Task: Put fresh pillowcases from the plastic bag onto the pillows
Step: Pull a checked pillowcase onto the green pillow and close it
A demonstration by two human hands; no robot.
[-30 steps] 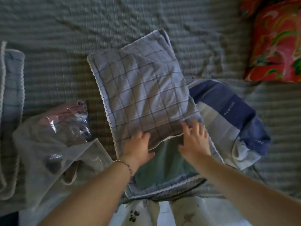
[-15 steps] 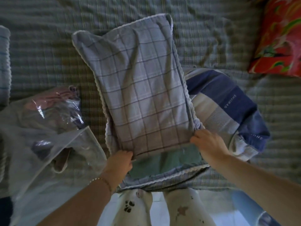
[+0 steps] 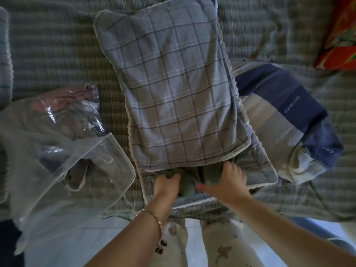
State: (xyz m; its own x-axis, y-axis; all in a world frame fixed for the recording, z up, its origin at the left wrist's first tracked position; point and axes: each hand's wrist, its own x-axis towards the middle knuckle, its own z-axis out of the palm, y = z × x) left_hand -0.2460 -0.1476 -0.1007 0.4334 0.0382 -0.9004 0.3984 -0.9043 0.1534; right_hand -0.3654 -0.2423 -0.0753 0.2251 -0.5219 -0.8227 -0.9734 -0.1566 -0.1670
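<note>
- The bed (image 3: 57, 45), under a ribbed green-grey spread, lies beneath and all round both hands.
- The plaid pillowcase (image 3: 173, 83) stretches away from the fingertips and is filled along nearly its whole length. Its open end faces the wrists.
- The plastic bag (image 3: 77, 141) sits well to the left of the left hand, mouth open, with folded cloth inside.
- A blue striped cover (image 3: 289, 105) lies crumpled to the right of the right hand.
- The green pillow (image 3: 189, 182) shows only as a bunched end between the two hands.
- The left hand (image 3: 166, 185) is clenched round that end. The right hand (image 3: 227, 182) has its thumb spread and its fingers inside the opening, so I cannot tell whether they grip.
- The step looks like stuffing in the last of the pillow. Next, the corners likely need seating deep and the flap closing over them.
</note>
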